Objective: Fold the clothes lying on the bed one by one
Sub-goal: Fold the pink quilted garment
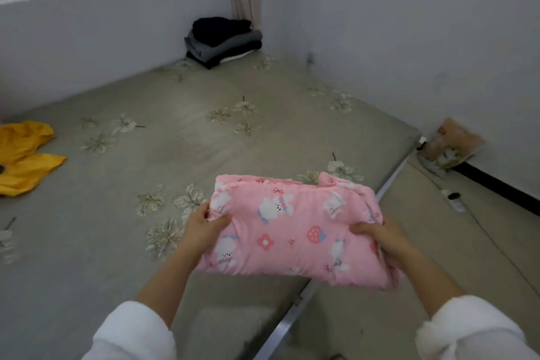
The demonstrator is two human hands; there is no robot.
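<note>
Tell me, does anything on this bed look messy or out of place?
The yellow garment lies crumpled and unfolded at the left edge of the bed, unlike the neat dark stack in the far corner. The pink bundle, gripped by the left hand and right hand, looks tidily folded.

L hand, R hand fwd, both in grip
</note>
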